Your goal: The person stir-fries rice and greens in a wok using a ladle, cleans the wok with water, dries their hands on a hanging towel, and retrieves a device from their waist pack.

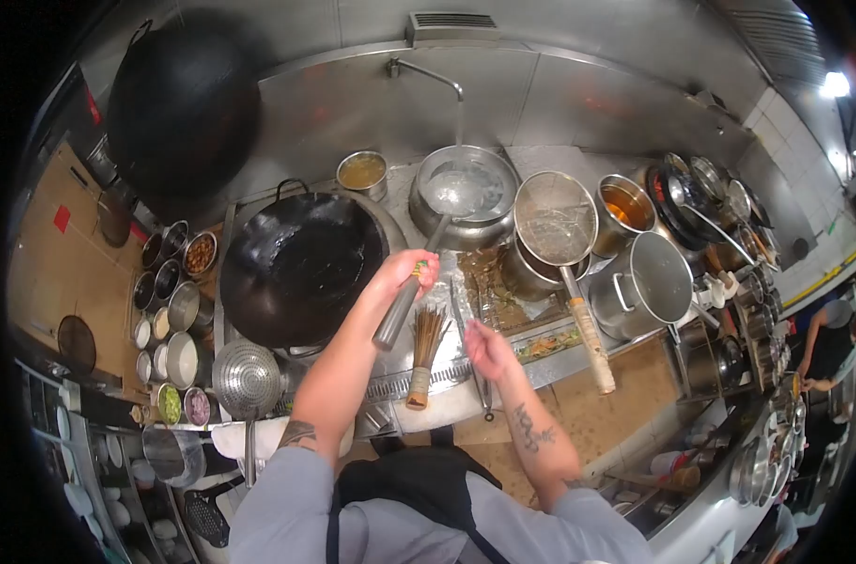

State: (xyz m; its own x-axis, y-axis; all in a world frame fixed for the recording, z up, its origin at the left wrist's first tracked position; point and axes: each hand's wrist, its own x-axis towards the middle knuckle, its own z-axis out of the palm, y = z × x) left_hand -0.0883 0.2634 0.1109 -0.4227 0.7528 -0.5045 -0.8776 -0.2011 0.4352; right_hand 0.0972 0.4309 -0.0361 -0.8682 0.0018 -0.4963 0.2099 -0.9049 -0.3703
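Observation:
My left hand point(411, 273) is wrapped round the thick handle of a ladle point(435, 235). The ladle's bowl sits in a metal pot of water point(499, 209) below the wall faucet point(429, 75). Left of that hand, a large black wok point(296, 273) rests on the stove, its inside dark and shiny. My right hand point(487, 350) is loosely curled over the stove's front, with nothing visible in it. Beside it runs a thin metal tool handle point(487, 399). Between my hands lies a bamboo wok brush point(426, 352).
A mesh strainer point(557, 218) lies across a pot at the right, its wrapped handle pointing toward me. A tall pot point(649, 282) and a pot of orange liquid point(626, 204) stand beyond. At left are a perforated skimmer point(247, 379) and several ingredient containers. Another person point(827, 334) is far right.

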